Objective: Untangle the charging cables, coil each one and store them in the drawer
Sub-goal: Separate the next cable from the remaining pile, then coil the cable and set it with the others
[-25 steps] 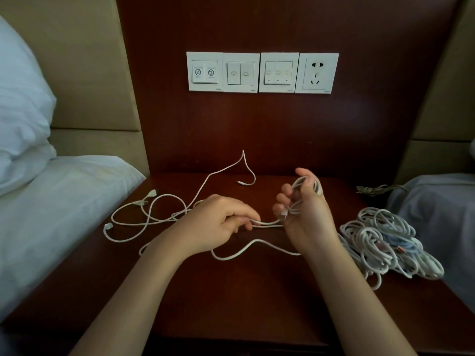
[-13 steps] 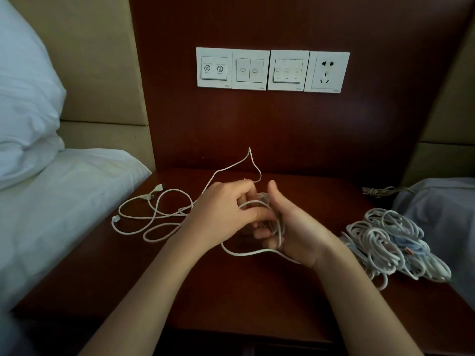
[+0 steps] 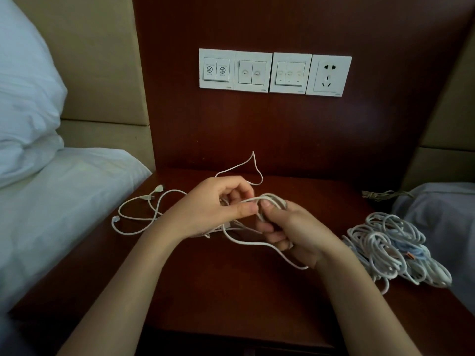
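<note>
Wooden nightstand (image 3: 231, 291) under switch plates (image 3: 253, 71) with illegible print, left hand (image 3: 210, 209) pinches white cable (image 3: 267, 197), right hand (image 3: 295, 232) grips its coil.

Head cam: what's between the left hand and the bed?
Loose loops of white cable with plug ends lie on the nightstand between the left hand and the bed. This shows in the head view.

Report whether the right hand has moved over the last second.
Yes. The right hand, gripping the cable, has lowered and shifted left, away from the cable pile.
</note>
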Motion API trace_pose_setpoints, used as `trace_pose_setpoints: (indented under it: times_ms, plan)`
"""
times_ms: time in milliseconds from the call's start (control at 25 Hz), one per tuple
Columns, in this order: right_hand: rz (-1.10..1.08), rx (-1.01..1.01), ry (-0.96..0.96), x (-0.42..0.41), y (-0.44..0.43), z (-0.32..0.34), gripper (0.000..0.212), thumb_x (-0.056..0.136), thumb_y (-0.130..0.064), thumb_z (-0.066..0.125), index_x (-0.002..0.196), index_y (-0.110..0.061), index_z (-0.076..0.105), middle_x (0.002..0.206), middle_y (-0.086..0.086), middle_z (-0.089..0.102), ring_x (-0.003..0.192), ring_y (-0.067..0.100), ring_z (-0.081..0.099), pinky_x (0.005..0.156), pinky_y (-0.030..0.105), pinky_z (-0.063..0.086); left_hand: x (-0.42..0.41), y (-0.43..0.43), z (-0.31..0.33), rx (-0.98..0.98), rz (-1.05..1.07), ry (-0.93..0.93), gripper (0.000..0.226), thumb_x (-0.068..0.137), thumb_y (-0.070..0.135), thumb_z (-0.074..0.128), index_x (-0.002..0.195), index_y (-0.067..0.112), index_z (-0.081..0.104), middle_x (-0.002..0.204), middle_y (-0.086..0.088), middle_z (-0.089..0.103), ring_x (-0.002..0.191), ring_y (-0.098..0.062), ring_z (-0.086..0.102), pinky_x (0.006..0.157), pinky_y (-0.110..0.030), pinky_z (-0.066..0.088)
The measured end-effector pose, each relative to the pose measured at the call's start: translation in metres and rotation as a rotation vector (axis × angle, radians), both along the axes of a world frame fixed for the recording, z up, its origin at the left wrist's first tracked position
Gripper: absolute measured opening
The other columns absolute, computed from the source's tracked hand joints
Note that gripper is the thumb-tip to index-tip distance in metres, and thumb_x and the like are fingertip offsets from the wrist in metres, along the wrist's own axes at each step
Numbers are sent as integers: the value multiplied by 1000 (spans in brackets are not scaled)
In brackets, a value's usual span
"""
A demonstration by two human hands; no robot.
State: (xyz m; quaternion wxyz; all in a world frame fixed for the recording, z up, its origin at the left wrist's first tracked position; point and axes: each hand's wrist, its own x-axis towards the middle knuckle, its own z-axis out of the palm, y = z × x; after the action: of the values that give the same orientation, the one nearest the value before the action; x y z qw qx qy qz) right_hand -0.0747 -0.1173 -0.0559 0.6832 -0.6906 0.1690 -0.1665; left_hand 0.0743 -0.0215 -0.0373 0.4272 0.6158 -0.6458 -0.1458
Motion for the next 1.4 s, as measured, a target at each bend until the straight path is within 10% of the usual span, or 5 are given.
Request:
trace_pose_setpoints:
  times_ms: [280, 480, 840, 1120, 1400]
  plan:
    - [189, 277, -182, -8, -8, 1, 37, 86, -23, 55, 121, -15, 58, 56, -6, 38, 42, -1, 28, 36, 8, 21, 30, -10, -15, -226, 509, -746, 21, 88, 35, 56, 92, 21, 71, 106, -2, 62, 105, -26, 52, 91, -46, 40]
    - [404, 542, -512, -17, -26, 2, 43, 91, -27, 59, 132, -15, 54, 66, -3, 43, 53, 4, 30, 44, 10, 34, 35, -12, -15, -164, 800, -732, 43, 84, 35, 65, 123, 17, 59, 140, -17, 40, 120, -38, 41, 93, -52, 39]
    - [-255, 322, -205, -30, -12, 5, 30, 94, -30, 43, 114, -16, 60, 56, -6, 38, 43, 1, 28, 36, 11, 20, 22, 2, -4, 173, 426, -631, 38, 85, 49, 58, 119, 33, 60, 117, 12, 59, 108, -7, 46, 92, -28, 27]
    - [-288, 375, -45, -20, -9, 2, 42, 97, -41, 38, 113, -9, 59, 54, -4, 42, 41, 2, 30, 33, 12, 23, -25, 12, 32, 270, 197, -511, 104, 79, 56, 62, 145, 40, -16, 152, 22, -14, 139, -1, -8, 111, -30, -3]
    - [-192, 339, -16, -18, -3, 6, 40, 99, -45, 29, 100, -16, 57, 60, -2, 43, 47, 4, 33, 40, 13, 25, -66, -18, 4, -216, 427, -442, 38, 101, 30, 29, 137, 21, 38, 105, 1, 65, 97, -18, 62, 77, -30, 47]
